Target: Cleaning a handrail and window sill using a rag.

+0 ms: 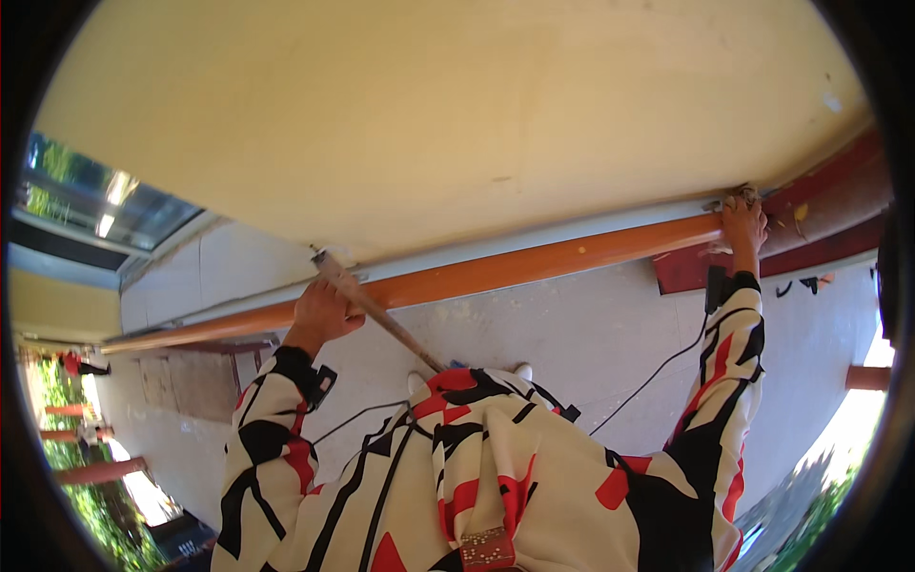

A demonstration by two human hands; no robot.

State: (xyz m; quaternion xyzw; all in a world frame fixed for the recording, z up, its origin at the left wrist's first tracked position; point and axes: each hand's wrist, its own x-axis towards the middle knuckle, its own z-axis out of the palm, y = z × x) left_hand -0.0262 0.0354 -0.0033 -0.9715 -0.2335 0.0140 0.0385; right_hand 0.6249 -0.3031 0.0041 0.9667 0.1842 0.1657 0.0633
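Observation:
A long orange rail (543, 259) runs along the foot of a yellow wall (457, 121), beside a pale strip. My left hand (325, 311) is at the rail's left part, its fingers around the upper end of a worn stick or handle (393, 327) that slants down toward my body. My right hand (743, 222) is at the rail's right end, near a red column base; its fingers are bent over a small brownish, crumpled thing (747, 194), possibly a cloth. Whether that hand also grips the rail cannot be told.
A glass window (107, 196) is at the left. Red beams or columns (836, 193) stand at the right, with a red block (679, 270) on the grey floor (500, 322). Brown boards (189, 386) lie left. A person in red (73, 363) is far off. Thin cables hang by both my arms.

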